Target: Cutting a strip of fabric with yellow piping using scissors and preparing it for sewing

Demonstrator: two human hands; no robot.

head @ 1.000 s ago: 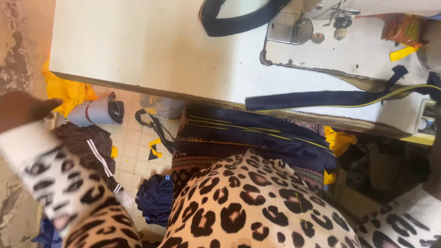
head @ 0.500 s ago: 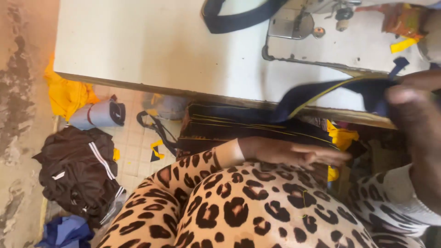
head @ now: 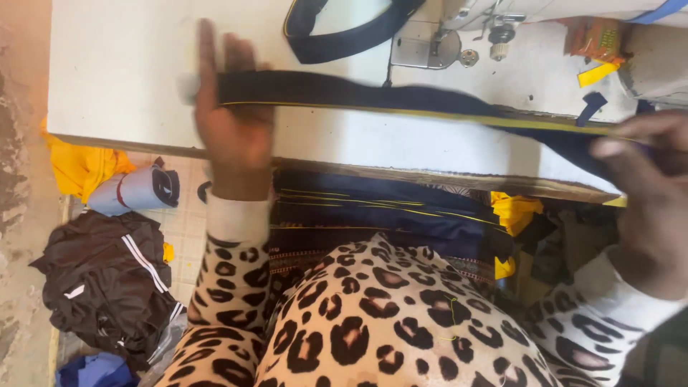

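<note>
Half a second ago our left hand (head: 233, 122) lay low over our lap; it has since risen to the white table (head: 122, 79), and the dark strip (head: 401, 100) now runs stretched out between both hands. We grip the strip's left end with the left hand, fingers pointing up and away from us, thumb side wrapped around the cloth. Our right hand (head: 648, 193) pinches the other end at the right edge of the view, fingers closed on it. The strip is navy with a thin yellow line along its lower edge, and it hangs just above the tabletop, running nearly level and dipping slightly toward the right.

Behind it a sewing machine (head: 459, 36) stands on the table, with a second dark band (head: 344, 32) looped beside it. A folded stack of navy cloth (head: 387, 211) lies under the table edge, over our lap. On the tiled floor to the left we see a dark jacket with white stripes (head: 107, 276), a roll of blue cloth (head: 136, 190) and some yellow fabric (head: 79, 165).
</note>
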